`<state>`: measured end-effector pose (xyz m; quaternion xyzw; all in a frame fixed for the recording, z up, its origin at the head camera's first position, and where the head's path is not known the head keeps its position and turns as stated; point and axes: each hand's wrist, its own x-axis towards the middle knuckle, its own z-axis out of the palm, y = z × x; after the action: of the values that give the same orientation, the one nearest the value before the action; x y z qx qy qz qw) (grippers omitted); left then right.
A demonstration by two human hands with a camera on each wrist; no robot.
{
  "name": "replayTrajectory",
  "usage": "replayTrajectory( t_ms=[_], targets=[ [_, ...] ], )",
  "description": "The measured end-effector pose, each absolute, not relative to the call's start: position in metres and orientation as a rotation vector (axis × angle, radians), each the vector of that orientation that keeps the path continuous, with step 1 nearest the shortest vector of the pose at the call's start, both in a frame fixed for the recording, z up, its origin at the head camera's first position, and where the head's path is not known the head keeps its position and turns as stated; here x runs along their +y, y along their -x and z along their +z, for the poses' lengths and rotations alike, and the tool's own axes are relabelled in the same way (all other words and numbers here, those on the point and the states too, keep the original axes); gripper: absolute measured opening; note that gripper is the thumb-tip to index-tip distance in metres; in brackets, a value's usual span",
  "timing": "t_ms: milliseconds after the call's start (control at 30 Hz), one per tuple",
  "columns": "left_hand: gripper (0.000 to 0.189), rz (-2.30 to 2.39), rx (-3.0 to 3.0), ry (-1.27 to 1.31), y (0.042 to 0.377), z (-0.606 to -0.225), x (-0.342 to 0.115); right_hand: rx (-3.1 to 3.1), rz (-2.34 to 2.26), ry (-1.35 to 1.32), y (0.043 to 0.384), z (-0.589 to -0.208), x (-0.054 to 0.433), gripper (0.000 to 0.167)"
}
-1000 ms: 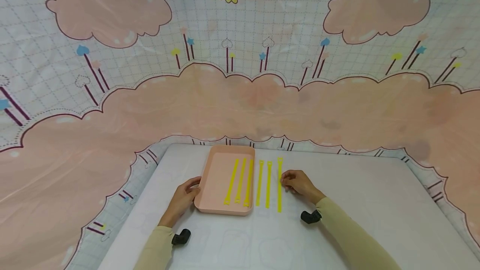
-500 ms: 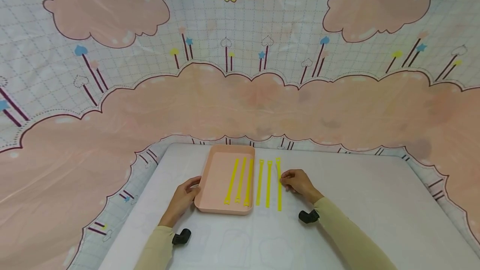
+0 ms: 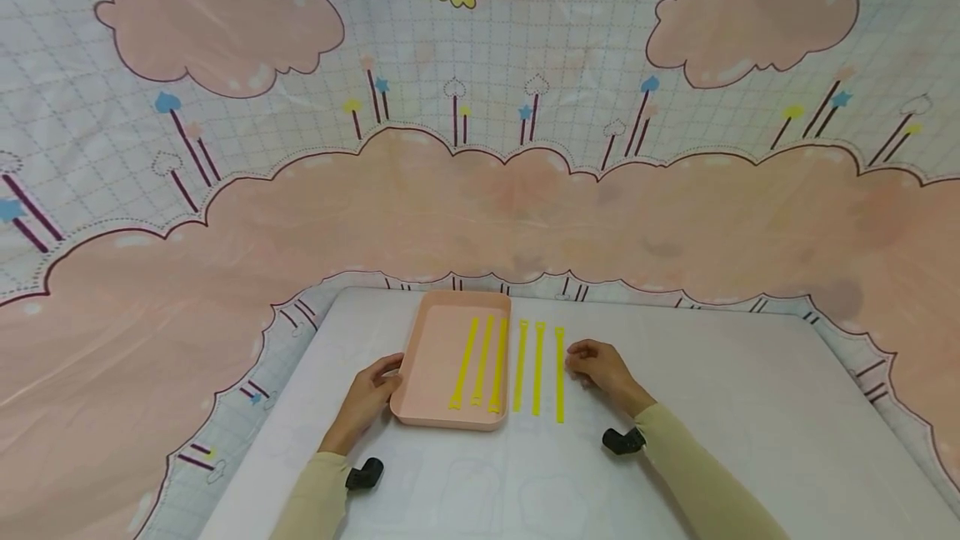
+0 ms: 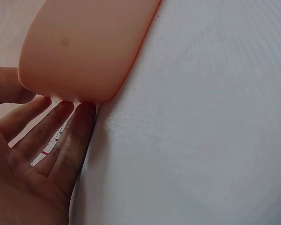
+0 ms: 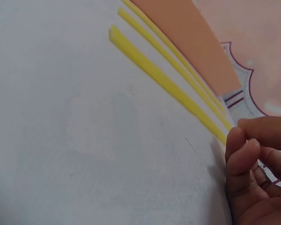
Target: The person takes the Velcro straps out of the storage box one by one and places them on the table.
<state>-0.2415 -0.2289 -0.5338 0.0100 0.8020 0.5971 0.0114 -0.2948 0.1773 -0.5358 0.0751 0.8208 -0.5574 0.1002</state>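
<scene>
A peach tray (image 3: pixel 427 357) lies on the white table, with three thin yellow straps (image 3: pixel 482 361) in its right half. My left hand (image 3: pixel 365 398) holds the tray's left side; in the left wrist view its fingertips (image 4: pixel 86 110) press the outer wall while a digit goes behind the rim. Three more yellow straps with wider far ends lie side by side right of the tray. Just beside the rightmost strap (image 3: pixel 559 377) is my right hand (image 3: pixel 603 369), thumb and fingers loosely bent and holding nothing. In the right wrist view its fingertips overlap the end of that strap (image 5: pixel 154 82).
The white table (image 3: pixel 712 407) spreads out to the right and front. Behind it hangs a cloth (image 3: pixel 600 223) with printed clouds. Each wrist carries a black camera mount, one on the left (image 3: pixel 364 474) and one on the right (image 3: pixel 623 441).
The rightmost strap's far end has come down toward me, and the strap now lies straight. My right hand has let go and drawn slightly right. The left hand stays at the tray.
</scene>
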Motion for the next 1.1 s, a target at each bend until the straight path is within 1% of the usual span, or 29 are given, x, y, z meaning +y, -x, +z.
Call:
replayTrajectory(
  t_ms=[200,367,600,900,1100],
  targets=[
    [0.043,1.863,2.504,-0.041,0.241,-0.533,-0.229,2.418,-1.674,-0.181,0.282,-0.535,0.18,0.024],
    [0.043,1.849,2.516,-0.033,0.243,-0.535,-0.229,2.417,-1.682,-0.118,0.27,-0.525,0.181,0.022],
    [0.043,1.836,2.518,-0.004,0.243,-0.538,-0.23,2.387,-1.724,0.046,0.255,-0.505,0.179,0.027],
    [0.043,1.837,2.512,-0.014,0.243,-0.538,-0.228,2.377,-1.754,0.129,0.244,-0.487,0.17,0.026],
    [0.043,1.847,2.511,-0.008,0.244,-0.539,-0.229,2.373,-1.783,0.288,0.24,-0.479,0.163,0.03]
  ],
)
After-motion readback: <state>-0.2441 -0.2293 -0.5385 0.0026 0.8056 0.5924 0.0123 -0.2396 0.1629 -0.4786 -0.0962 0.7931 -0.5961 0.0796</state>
